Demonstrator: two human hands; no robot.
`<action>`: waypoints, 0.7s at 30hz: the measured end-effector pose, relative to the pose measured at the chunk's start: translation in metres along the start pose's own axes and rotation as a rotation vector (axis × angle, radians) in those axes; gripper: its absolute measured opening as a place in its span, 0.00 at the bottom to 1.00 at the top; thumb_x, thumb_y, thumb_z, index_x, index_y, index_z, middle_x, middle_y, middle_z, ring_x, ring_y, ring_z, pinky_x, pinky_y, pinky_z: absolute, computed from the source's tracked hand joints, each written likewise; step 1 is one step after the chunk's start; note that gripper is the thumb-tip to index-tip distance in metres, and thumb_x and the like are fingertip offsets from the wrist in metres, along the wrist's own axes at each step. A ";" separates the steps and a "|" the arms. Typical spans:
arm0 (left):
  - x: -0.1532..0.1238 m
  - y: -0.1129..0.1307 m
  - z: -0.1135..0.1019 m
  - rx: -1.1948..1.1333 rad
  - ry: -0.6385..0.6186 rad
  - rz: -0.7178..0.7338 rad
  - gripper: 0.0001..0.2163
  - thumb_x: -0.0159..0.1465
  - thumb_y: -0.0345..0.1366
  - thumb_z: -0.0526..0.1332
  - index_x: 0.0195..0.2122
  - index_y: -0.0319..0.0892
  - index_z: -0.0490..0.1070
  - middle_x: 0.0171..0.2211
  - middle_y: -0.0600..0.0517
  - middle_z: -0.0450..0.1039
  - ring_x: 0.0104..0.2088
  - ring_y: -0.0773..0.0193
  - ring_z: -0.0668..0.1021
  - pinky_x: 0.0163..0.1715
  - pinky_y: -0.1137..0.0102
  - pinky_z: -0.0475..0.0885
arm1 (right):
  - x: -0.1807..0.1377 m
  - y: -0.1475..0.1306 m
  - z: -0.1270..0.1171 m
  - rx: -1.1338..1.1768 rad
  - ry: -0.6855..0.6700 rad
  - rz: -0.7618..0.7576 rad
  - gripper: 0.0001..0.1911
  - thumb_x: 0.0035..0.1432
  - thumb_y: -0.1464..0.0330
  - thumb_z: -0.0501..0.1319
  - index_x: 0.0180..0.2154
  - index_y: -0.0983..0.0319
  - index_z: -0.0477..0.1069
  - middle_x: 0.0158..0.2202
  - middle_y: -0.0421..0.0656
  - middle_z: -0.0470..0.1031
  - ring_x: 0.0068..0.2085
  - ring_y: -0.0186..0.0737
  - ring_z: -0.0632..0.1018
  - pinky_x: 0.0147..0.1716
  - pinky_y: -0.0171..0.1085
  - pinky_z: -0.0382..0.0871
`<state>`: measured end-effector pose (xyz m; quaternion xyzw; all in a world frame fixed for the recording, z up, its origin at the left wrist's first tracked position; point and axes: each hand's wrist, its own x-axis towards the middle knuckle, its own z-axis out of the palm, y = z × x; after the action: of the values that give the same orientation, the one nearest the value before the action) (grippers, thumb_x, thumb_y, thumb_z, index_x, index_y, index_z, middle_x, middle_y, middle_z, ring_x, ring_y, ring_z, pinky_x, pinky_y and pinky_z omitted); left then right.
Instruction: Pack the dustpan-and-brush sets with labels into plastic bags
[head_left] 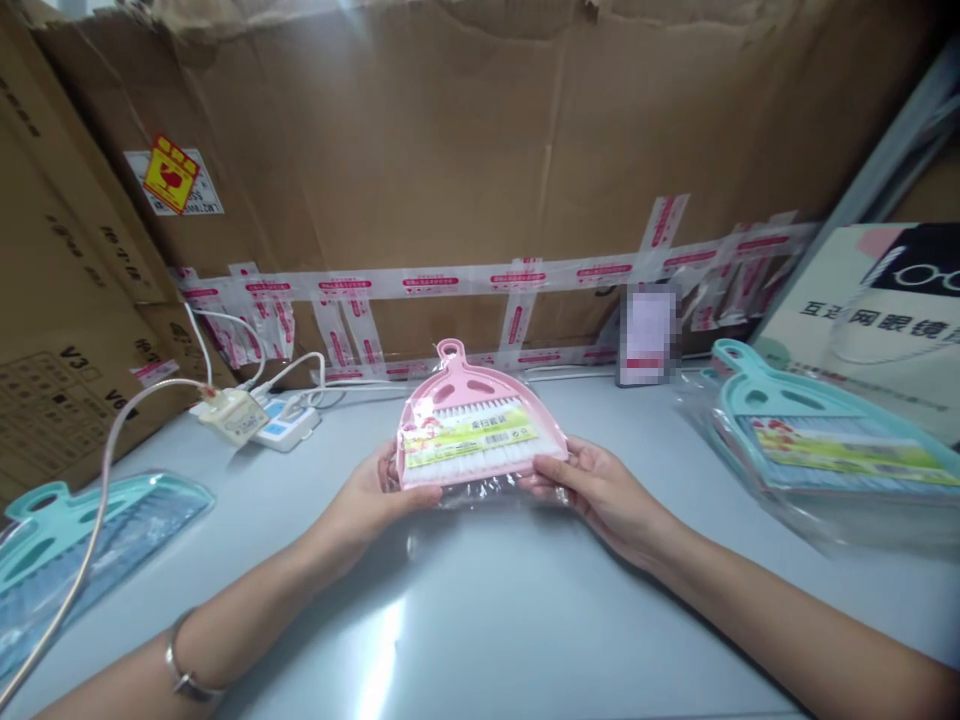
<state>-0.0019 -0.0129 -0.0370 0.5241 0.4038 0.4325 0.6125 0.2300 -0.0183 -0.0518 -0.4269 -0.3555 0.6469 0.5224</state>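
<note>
Above the grey table (480, 620), left hand (373, 497) and right hand (600, 490) grip the bagged pink dustpan (480, 425), fingers curled tight

- thin silver bracelet (184, 672) on the left wrist (plain band, looks like metal)
- both forearms bare right to the picture's edge
- left hand (367, 497) and right hand (600, 488) bare too
</note>
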 end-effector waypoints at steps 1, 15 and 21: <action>0.000 -0.001 0.001 0.013 0.022 -0.001 0.22 0.49 0.31 0.71 0.46 0.39 0.71 0.38 0.46 0.78 0.32 0.65 0.77 0.32 0.74 0.70 | 0.000 0.001 0.000 -0.013 -0.002 -0.005 0.18 0.39 0.66 0.73 0.33 0.68 0.72 0.26 0.45 0.79 0.26 0.34 0.78 0.29 0.31 0.74; -0.010 0.006 -0.003 0.102 -0.029 0.139 0.52 0.45 0.32 0.73 0.66 0.53 0.41 0.58 0.39 0.63 0.53 0.49 0.73 0.50 0.58 0.69 | -0.004 0.001 0.000 0.097 0.018 0.000 0.16 0.38 0.65 0.73 0.24 0.65 0.68 0.17 0.39 0.73 0.18 0.28 0.69 0.19 0.28 0.64; -0.012 -0.006 -0.009 0.427 0.023 0.434 0.46 0.35 0.31 0.76 0.58 0.55 0.63 0.69 0.49 0.37 0.67 0.41 0.42 0.62 0.52 0.49 | -0.003 0.001 -0.002 0.190 0.016 0.120 0.12 0.40 0.70 0.72 0.24 0.65 0.69 0.18 0.40 0.74 0.18 0.28 0.71 0.19 0.26 0.66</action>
<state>-0.0135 -0.0217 -0.0437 0.7101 0.3711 0.4644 0.3772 0.2320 -0.0209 -0.0526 -0.4010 -0.2621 0.7043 0.5238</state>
